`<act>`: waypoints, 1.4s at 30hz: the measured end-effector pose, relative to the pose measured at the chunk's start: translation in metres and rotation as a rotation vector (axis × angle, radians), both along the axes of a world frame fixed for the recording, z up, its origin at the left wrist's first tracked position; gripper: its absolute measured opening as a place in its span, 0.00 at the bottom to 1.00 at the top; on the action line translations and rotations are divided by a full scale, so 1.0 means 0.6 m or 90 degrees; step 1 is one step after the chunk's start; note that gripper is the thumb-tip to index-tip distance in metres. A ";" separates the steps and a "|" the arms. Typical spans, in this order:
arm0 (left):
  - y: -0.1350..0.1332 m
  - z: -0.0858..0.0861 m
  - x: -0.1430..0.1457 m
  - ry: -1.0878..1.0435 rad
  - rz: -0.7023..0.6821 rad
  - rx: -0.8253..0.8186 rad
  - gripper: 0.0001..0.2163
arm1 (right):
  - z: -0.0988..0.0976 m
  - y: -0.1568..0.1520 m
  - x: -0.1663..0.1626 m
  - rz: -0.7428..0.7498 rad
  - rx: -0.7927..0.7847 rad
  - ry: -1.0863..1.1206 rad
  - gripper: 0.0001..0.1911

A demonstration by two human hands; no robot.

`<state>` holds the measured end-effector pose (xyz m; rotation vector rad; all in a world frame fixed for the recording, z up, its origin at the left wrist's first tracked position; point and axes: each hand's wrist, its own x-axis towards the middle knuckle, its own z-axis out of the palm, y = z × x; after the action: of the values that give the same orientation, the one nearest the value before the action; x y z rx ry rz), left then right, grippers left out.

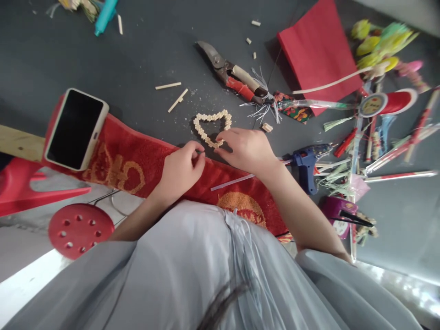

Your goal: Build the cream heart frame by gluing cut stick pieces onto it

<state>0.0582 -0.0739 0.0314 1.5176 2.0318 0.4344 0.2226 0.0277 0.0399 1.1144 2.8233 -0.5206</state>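
On the grey table lies a heart-shaped outline [203,134] of pale, knobbly straw-like pieces. The thumb and fingertips of my right hand [245,149] pinch its lower right edge, near the point. My left hand [184,168] is closed just below and left of the heart, over the edge of a red cloth [158,158]. Its thumb and fingers are curled together; whatever lies between them is too small or hidden to name. A blue glue gun [305,166] with a clear glue stick [232,182] behind it lies to the right of my right wrist.
Pruning shears [223,68] and short pale sticks [168,85] lie beyond the heart. At left, a phone [77,129] rests on the cloth, above a red stool [80,230]. Rightward are a red paper box [318,50], a ribbon spool [388,103], straws and a purple tape dispenser [338,211].
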 end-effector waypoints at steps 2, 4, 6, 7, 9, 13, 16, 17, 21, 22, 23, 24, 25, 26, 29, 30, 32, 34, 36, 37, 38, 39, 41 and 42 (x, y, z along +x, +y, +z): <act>0.000 -0.002 -0.001 -0.009 0.019 0.003 0.09 | -0.006 -0.004 -0.002 -0.011 -0.003 0.011 0.12; -0.001 -0.005 -0.003 -0.005 0.019 0.017 0.11 | -0.014 -0.006 -0.001 -0.021 -0.010 0.047 0.12; -0.001 -0.009 -0.005 0.014 -0.008 0.038 0.14 | -0.023 -0.008 0.001 -0.032 -0.021 0.101 0.12; 0.000 -0.011 -0.006 0.033 -0.029 0.048 0.15 | -0.028 -0.009 0.003 -0.038 -0.026 0.128 0.11; 0.003 -0.013 -0.010 0.086 -0.080 0.062 0.16 | -0.039 -0.009 0.007 -0.046 -0.034 0.177 0.10; 0.018 -0.012 -0.019 0.182 -0.205 0.051 0.18 | -0.059 -0.007 0.013 -0.042 -0.030 0.258 0.10; 0.036 -0.003 -0.027 0.219 -0.273 0.028 0.19 | -0.070 -0.005 0.016 -0.034 -0.030 0.302 0.13; 0.042 0.001 -0.029 0.224 -0.289 0.018 0.18 | -0.073 -0.005 0.017 -0.033 -0.033 0.312 0.14; 0.068 0.010 -0.039 0.208 -0.342 -0.016 0.16 | -0.079 -0.004 0.020 -0.038 -0.050 0.336 0.13; 0.073 0.010 -0.041 0.196 -0.354 -0.021 0.15 | -0.080 -0.004 0.021 -0.039 -0.055 0.338 0.12; 0.078 0.009 -0.044 0.183 -0.364 -0.024 0.14 | -0.081 -0.004 0.021 -0.040 -0.059 0.338 0.12; 0.081 0.008 -0.047 0.169 -0.372 -0.025 0.14 | -0.082 -0.003 0.021 -0.041 -0.063 0.338 0.11; 0.084 0.005 -0.050 0.156 -0.377 -0.023 0.14 | -0.083 -0.003 0.021 -0.041 -0.066 0.338 0.11; 0.087 0.003 -0.053 0.144 -0.379 -0.018 0.13 | -0.084 -0.003 0.021 -0.042 -0.067 0.340 0.11; 0.089 -0.003 -0.059 0.121 -0.372 -0.002 0.14 | -0.086 -0.002 0.020 -0.045 -0.063 0.339 0.13; 0.089 -0.005 -0.060 0.115 -0.369 0.004 0.14 | -0.086 -0.002 0.020 -0.046 -0.062 0.335 0.14; 0.088 -0.006 -0.061 0.110 -0.366 0.013 0.13 | -0.085 -0.002 0.019 -0.050 -0.062 0.321 0.14; 0.087 -0.006 -0.060 0.117 -0.365 0.017 0.13 | -0.080 -0.004 0.018 -0.052 -0.067 0.300 0.14; 0.085 -0.006 -0.059 0.136 -0.365 0.015 0.13 | -0.074 -0.006 0.017 -0.053 -0.072 0.273 0.13; 0.084 -0.005 -0.059 0.148 -0.367 0.012 0.13 | -0.070 -0.006 0.018 -0.051 -0.071 0.260 0.13; 0.083 -0.005 -0.058 0.162 -0.368 0.010 0.13 | -0.066 -0.006 0.019 -0.047 -0.070 0.247 0.12; 0.082 -0.004 -0.057 0.176 -0.370 0.009 0.13 | -0.061 -0.005 0.021 -0.041 -0.066 0.237 0.12; 0.079 -0.003 -0.056 0.203 -0.373 0.011 0.14 | -0.051 0.000 0.025 -0.024 -0.050 0.216 0.14; 0.078 -0.002 -0.055 0.213 -0.376 0.013 0.14 | -0.045 0.004 0.027 -0.016 -0.037 0.201 0.15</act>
<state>0.0251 -0.0269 0.0300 2.2108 1.6811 -0.0390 0.2388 0.0299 0.0128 1.1506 3.0328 -0.8447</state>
